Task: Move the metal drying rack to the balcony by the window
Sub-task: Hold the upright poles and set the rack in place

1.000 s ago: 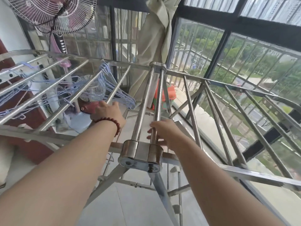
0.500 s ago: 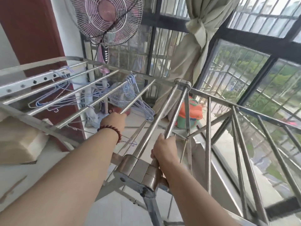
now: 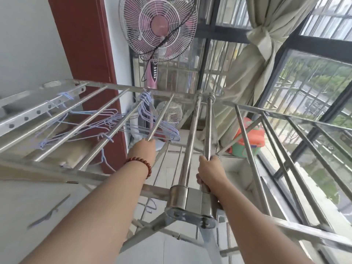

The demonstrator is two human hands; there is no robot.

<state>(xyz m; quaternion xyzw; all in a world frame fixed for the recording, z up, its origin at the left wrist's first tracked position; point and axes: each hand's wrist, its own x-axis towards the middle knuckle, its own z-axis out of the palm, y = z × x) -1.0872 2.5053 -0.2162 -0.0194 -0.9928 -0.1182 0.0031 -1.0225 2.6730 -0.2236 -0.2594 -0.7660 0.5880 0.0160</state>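
The metal drying rack (image 3: 191, 130) fills the view, with both wings spread flat and two central rods running away from me toward the window corner. My left hand (image 3: 145, 149), with a red bead bracelet on the wrist, is closed around the nearest rod of the left wing; its fingers are hidden below the rod. My right hand (image 3: 210, 171) grips the right central rod just past the metal hub (image 3: 187, 196). Several pale blue wire hangers (image 3: 106, 121) hang from the left wing's rods.
A pink standing fan (image 3: 160, 27) stands in the far corner, a small white fan (image 3: 171, 113) below it. A tied beige curtain (image 3: 247, 73) hangs by the barred window (image 3: 314, 82) on the right. An orange and green bag (image 3: 253, 138) sits on the sill ledge. A red door frame (image 3: 85, 54) is at left.
The rack and my view have swung left toward the fan corner, and the window has slid further right. Both hands keep their hold on the rods.
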